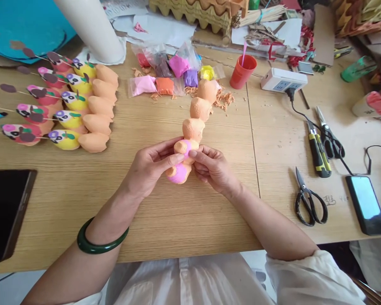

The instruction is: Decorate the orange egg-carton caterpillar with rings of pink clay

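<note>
Fingers: left fingers (175, 159) pressed together, right fingers (198, 157) curled, both pinching pink clay (184, 148) on an orange egg-carton chain (193, 129)
Left hand (149, 169): at 9 o'clock from chain's lower end, green bangle (101, 238) on wrist
Right hand (214, 169): at 3 o'clock from chain's lower end
Chain: above middle of wooden table (209, 224), upper end toward 12 o'clock
Far side: clay bags (168, 72) at 12 o'clock, red cup (243, 71) at 1 o'clock, power strip (284, 79) at 2 o'clock
Left side: painted chains (60, 106) at 10 o'clock, black phone (6, 216) at 9 o'clock
Right side: scissors (309, 199) at 3 o'clock, lit phone (366, 205) at 4 o'clock

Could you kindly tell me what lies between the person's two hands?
The head view shows an orange and pink painted figure between them, held by the left hand and right hand.
</note>
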{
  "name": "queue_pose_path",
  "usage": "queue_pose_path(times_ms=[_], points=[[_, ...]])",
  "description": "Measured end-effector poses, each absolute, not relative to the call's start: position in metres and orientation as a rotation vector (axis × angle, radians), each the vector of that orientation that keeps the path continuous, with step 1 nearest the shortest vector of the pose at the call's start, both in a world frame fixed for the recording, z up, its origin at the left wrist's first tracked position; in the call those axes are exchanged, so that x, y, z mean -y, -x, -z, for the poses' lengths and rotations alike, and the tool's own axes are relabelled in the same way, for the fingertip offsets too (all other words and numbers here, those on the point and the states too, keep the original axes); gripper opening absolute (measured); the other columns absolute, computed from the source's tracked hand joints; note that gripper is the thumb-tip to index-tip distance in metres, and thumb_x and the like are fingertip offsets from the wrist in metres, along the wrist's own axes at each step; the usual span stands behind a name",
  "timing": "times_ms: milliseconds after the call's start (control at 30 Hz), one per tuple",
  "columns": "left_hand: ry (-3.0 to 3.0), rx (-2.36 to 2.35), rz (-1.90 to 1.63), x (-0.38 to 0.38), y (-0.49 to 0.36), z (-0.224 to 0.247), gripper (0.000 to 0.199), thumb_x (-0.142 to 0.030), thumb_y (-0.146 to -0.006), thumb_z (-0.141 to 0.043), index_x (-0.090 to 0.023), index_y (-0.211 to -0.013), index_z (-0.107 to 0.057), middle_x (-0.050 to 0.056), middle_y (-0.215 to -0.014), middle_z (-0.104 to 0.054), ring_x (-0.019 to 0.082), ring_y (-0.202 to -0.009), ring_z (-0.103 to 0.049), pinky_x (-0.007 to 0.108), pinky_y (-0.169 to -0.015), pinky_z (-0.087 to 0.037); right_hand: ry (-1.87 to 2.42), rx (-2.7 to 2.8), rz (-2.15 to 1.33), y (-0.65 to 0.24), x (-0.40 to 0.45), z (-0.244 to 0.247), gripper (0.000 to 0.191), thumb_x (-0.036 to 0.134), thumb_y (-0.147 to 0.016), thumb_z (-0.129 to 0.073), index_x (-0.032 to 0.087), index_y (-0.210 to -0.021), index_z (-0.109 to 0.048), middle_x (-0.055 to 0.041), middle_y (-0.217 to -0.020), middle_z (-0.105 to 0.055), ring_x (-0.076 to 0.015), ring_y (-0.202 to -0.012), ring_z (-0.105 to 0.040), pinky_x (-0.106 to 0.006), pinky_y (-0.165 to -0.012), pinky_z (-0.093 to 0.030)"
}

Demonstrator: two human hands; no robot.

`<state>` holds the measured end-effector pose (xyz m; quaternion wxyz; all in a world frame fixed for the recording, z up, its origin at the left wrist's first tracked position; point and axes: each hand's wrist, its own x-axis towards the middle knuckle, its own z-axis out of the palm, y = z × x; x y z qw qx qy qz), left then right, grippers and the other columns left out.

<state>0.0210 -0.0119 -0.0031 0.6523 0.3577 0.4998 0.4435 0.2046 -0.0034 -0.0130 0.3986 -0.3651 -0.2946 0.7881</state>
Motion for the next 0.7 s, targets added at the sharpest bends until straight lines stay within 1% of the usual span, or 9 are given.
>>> queue_pose_path(times_ms=[67,133,267,400,500,633,700], points=[[-0.812,-1.124,-0.981,0.0121,-0.0213,0.0044,0.055,-0.047,-0.073,-0.101,-0.029,-0.123,-0.087,0.005,-0.132,-0.085,0.031,-0.137,-0.074,0.039,-0.118,-0.061,0.929,0.758,-1.973,-0.2041,0.0044,0.0126,0.056,0.057,-0.070,-0.101,0.022,-0.070,-0.057,0.0165,-0.046,-0.036,-0.0025,-0.040,-0.022,-0.018,-0.036,-0.025],[-0.823,-1.131,-0.985,0.0128,-0.0221,0.0060,0.060,-0.047,-0.074,-0.101,-0.026,-0.128,-0.085,0.007,-0.133,-0.085,0.032,-0.137,-0.075,0.041,-0.117,-0.062,0.938,0.768,-1.942,-0.2033,0.0056,0.0127,0.056,0.056,-0.070,-0.102,0.022,-0.070,-0.057,0.0162,-0.046,-0.037,-0.0025,-0.040,-0.023,-0.018,-0.035,-0.026],[-0.913,-1.174,-1.037,0.0161,-0.0239,0.0081,0.060,-0.045,-0.078,-0.100,-0.019,-0.130,-0.084,0.012,-0.133,-0.084,0.033,-0.130,-0.078,0.040,-0.111,-0.065,0.922,0.780,-1.928,-0.2024,0.0061,0.0141,0.055,0.057,-0.070,-0.102,0.022,-0.070,-0.059,0.0161,-0.046,-0.037,-0.0026,-0.039,-0.023,-0.018,-0.035,-0.026],[-0.987,-1.177,-1.050,0.0189,-0.0224,0.0079,0.062,-0.045,-0.080,-0.099,-0.020,-0.134,-0.083,0.012,-0.133,-0.084,0.034,-0.132,-0.077,0.040,-0.114,-0.064,0.883,0.793,-1.932,-0.2032,0.0047,0.0148,0.060,0.064,-0.076,-0.097,0.023,-0.066,-0.053,0.0157,-0.046,-0.032,-0.0029,-0.039,-0.020,-0.018,-0.034,-0.026],[-0.962,-1.144,-1.023,0.0184,-0.0209,0.0064,0.062,-0.043,-0.081,-0.097,-0.021,-0.137,-0.082,0.011,-0.134,-0.084,0.034,-0.135,-0.076,0.042,-0.116,-0.063,0.882,0.786,-1.934,-0.2044,0.0039,0.0142,0.061,0.062,-0.077,-0.097,0.023,-0.065,-0.051,0.0154,-0.045,-0.032,-0.0026,-0.039,-0.020,-0.018,-0.035,-0.027],[-0.915,-1.080,-0.994,0.0165,-0.0215,0.0026,0.055,-0.038,-0.090,-0.086,-0.021,-0.141,-0.080,0.008,-0.142,-0.081,0.033,-0.149,-0.066,0.041,-0.127,-0.054,0.874,0.758,-1.914,-0.2058,0.0031,0.0132,0.060,0.059,-0.077,-0.098,0.023,-0.064,-0.051,0.0153,-0.047,-0.030,-0.0026,-0.040,-0.018,-0.017,-0.035,-0.026],[-0.911,-1.068,-0.983,0.0164,-0.0227,0.0022,0.056,-0.036,-0.091,-0.083,-0.020,-0.145,-0.077,0.008,-0.146,-0.079,0.032,-0.152,-0.064,0.041,-0.129,-0.051,0.870,0.752,-1.916,-0.2061,0.0031,0.0132,0.061,0.058,-0.078,-0.097,0.024,-0.063,-0.049,0.0150,-0.047,-0.030,-0.0026,-0.041,-0.017,-0.017,-0.035,-0.027]])
